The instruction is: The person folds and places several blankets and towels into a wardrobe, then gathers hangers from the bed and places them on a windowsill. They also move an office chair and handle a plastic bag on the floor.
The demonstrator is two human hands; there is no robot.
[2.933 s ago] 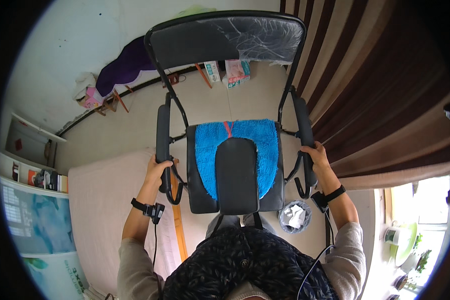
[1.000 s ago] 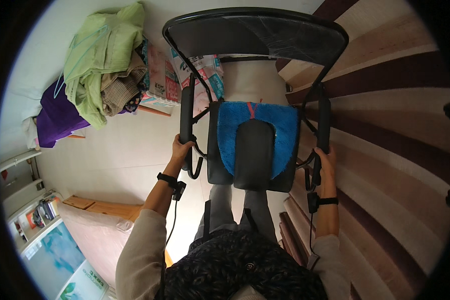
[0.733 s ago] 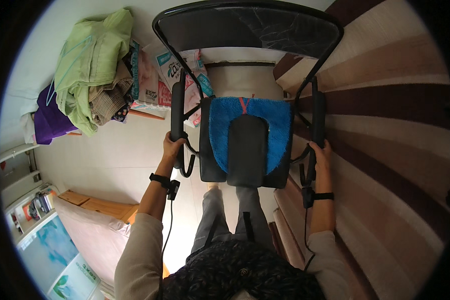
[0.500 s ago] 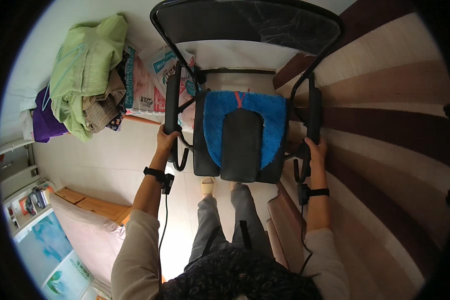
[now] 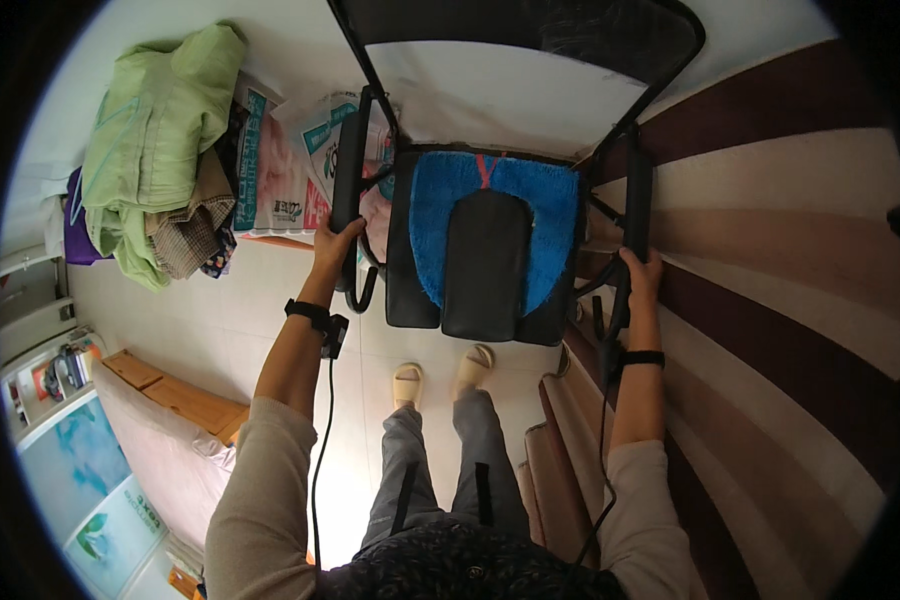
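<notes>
A black padded armchair [image 5: 486, 270] with a tubular frame stands in front of me, its seat facing me. A fluffy blue U-shaped seat cover [image 5: 430, 225] lies on the seat around a black middle panel, with a red tie at its back. My left hand [image 5: 334, 245] is closed around the near end of the left armrest [image 5: 349, 165]. On the other side, my right hand [image 5: 644, 274] grips the right armrest [image 5: 639, 195] near its front end, the fingers partly hidden. The backrest [image 5: 610, 42] runs out of the picture at the top.
Folded clothes with a green garment [image 5: 160, 130] and a plastic package [image 5: 275, 175] are stacked at the far left by the wall. A striped curtain or cloth [image 5: 770, 240] borders the right. A pink-covered wooden piece [image 5: 160, 430] stands at the left. Cables hang from both wrists.
The chair and both hands sit slightly farther from my body. Both slippers now show below the seat, where one was mostly hidden. Both hands still grip the armrests.
</notes>
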